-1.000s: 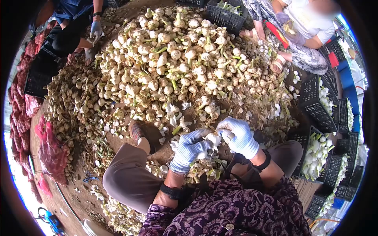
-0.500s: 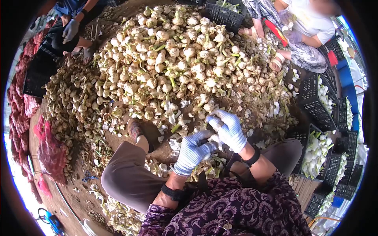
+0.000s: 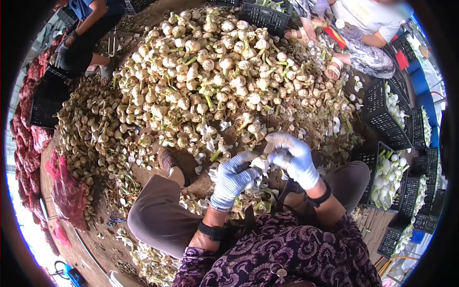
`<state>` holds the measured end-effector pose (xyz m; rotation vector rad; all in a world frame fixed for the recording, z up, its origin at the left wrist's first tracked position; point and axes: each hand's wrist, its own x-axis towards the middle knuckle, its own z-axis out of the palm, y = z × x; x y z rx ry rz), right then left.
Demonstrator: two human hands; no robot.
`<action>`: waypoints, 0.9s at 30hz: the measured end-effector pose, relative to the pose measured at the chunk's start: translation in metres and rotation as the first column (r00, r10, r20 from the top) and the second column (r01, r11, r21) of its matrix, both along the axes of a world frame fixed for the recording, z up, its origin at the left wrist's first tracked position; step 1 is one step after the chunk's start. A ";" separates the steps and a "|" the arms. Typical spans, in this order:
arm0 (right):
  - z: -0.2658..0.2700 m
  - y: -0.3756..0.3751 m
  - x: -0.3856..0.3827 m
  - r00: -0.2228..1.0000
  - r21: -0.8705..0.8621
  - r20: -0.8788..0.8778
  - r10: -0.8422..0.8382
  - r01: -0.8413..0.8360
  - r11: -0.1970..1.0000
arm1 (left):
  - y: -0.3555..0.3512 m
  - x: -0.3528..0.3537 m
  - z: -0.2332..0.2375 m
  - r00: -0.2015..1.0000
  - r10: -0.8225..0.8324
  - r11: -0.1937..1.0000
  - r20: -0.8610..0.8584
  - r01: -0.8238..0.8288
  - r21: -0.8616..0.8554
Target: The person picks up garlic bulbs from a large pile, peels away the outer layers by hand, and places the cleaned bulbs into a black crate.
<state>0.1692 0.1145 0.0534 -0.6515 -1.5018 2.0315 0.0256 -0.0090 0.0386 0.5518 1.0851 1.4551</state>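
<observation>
My left hand (image 3: 234, 179), in a pale striped glove, is closed round a white garlic bulb (image 3: 260, 164) above my lap. On the bulb's right side is my right hand (image 3: 295, 160), gloved too. Its fingers are curled in towards the bulb, and what sits between them is hidden. Just beyond my hands lies a big heap of garlic bulbs (image 3: 210, 71) with dirty skins and stems. Loose white peelings (image 3: 210, 136) are scattered along its near edge and around my foot (image 3: 168, 160).
Black crates (image 3: 366, 184) of peeled white bulbs (image 3: 388, 182) line the right side. Red mesh sacks (image 3: 67, 191) lie at the left. One co-worker (image 3: 368, 24) sits at the far right, another (image 3: 91, 28) at the far left. A black crate (image 3: 265, 18) stands behind the heap.
My hands have drawn a little apart, the right one moving right, and more of the white bulb shows between them. The left co-worker's arm has shifted. The view has tilted slightly.
</observation>
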 end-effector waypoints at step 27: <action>0.013 0.007 -0.010 0.928 0.489 0.371 0.026 -0.220 0.844 | -0.001 -0.003 0.009 0.975 -0.001 0.998 -0.223 -0.015 -0.069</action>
